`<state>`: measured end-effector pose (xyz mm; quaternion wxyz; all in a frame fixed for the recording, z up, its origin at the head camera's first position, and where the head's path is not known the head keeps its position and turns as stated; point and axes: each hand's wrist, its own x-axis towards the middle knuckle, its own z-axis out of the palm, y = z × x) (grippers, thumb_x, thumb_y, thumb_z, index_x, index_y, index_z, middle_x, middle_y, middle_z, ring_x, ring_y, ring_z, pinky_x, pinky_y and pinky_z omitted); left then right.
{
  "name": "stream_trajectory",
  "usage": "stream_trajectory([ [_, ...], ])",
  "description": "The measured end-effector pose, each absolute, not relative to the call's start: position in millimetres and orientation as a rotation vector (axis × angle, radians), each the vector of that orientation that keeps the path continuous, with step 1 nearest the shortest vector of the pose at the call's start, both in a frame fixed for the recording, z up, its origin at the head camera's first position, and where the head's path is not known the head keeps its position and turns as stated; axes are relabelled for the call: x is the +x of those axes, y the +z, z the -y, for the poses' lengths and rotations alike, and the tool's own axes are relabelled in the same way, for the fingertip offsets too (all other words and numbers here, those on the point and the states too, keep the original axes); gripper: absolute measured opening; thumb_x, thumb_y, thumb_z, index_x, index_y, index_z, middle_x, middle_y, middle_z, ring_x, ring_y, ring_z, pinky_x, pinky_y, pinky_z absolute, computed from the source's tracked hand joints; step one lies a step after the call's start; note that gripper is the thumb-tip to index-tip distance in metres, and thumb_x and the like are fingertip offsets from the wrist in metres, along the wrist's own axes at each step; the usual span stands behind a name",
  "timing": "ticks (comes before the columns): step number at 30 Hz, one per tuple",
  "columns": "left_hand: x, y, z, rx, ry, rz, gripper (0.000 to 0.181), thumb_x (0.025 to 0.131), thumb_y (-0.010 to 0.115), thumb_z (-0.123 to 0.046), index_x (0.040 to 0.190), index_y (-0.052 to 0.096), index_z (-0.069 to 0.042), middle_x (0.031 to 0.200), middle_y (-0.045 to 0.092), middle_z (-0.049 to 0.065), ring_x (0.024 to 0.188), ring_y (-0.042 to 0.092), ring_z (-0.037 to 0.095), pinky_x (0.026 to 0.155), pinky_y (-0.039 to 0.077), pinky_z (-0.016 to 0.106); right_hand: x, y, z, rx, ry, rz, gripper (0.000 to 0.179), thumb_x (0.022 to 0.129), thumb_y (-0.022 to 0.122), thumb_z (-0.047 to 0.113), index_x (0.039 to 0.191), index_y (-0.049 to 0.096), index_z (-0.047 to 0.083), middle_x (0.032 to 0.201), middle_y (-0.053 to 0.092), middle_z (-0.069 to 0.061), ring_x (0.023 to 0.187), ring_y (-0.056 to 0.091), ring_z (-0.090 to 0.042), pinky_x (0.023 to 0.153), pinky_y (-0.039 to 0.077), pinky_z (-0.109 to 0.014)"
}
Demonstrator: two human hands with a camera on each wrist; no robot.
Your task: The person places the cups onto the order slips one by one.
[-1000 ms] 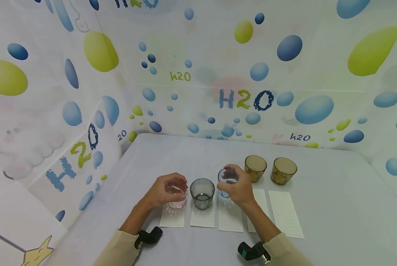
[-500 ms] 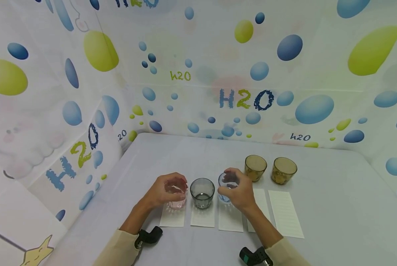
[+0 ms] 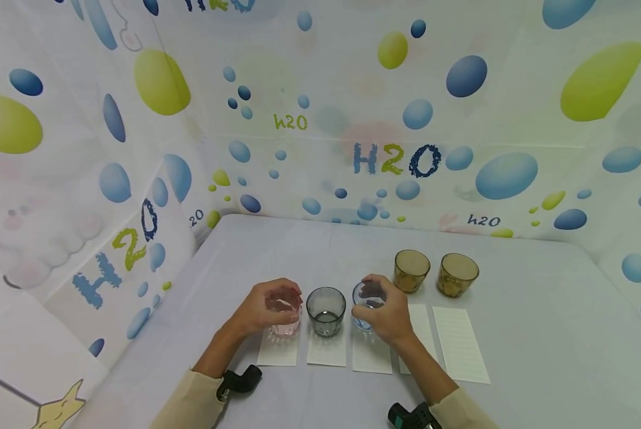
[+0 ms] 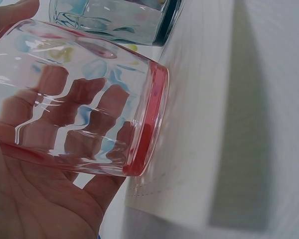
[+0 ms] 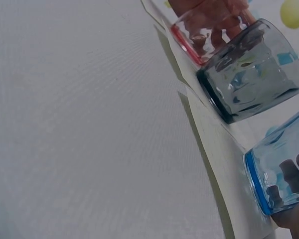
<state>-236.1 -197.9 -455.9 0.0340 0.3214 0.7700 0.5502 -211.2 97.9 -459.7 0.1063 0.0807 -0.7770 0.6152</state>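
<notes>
My left hand (image 3: 269, 307) grips a clear pink glass (image 4: 84, 99) round its side, thumb in front and fingers behind. The pink glass stands at the leftmost of a row of white paper strips. To its right a smoky grey glass (image 3: 326, 319) stands upright on the second strip. My right hand (image 3: 390, 310) holds a light blue glass (image 5: 281, 159), its thumb and fingers curled round the sides. The blue glass is at the far end of the third strip (image 3: 372, 356), its base close over the paper in the right wrist view.
Two amber glasses, one on the left (image 3: 412, 277) and one farther right (image 3: 458, 283), stand behind the row. The fourth strip (image 3: 420, 328) lies partly under the right forearm, and the fifth strip (image 3: 461, 345) lies beside it. A white cloth (image 3: 545, 310) covers the table.
My right hand has brought the blue glass slightly toward me and down onto the third strip's far end. The left hand and the pink glass have stayed in place.
</notes>
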Motion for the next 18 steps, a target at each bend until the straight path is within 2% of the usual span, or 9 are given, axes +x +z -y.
stream_trajectory([
  [11, -238.8, -456.9, 197.5, 1.006, 1.687, -2.372, 0.04, 0.083, 0.075, -0.012, 0.118, 0.063, 0.005, 0.103, 0.069, 0.018, 0.094, 0.069, 0.035, 0.084, 0.058, 0.039, -209.8, -462.1, -99.0, 0.259, 1.769, 2.302, 0.051, 0.068, 0.075, 0.0, 0.117, 0.065, 0.008, 0.101, 0.07, -0.008, 0.097, 0.066, -0.027, 0.085, 0.057, -0.04],
  [14, -239.4, -457.2, 197.4, 1.011, 1.693, -2.365, 0.04, 0.083, 0.075, -0.011, 0.117, 0.063, 0.006, 0.103, 0.069, 0.02, 0.094, 0.068, 0.036, 0.083, 0.058, 0.038, -208.9, -462.6, -98.9, 0.271, 1.76, 2.304, 0.051, 0.068, 0.075, 0.001, 0.117, 0.065, 0.01, 0.102, 0.07, -0.008, 0.097, 0.066, -0.026, 0.085, 0.057, -0.042],
  [18, -238.5, -458.0, 197.7, 1.006, 1.695, -2.364, 0.04, 0.083, 0.075, -0.011, 0.117, 0.063, 0.006, 0.102, 0.069, 0.022, 0.093, 0.069, 0.035, 0.083, 0.058, 0.038, -207.8, -463.1, -98.0, 0.287, 1.768, 2.313, 0.052, 0.068, 0.074, 0.002, 0.119, 0.065, 0.006, 0.103, 0.07, -0.009, 0.098, 0.066, -0.025, 0.087, 0.057, -0.042],
])
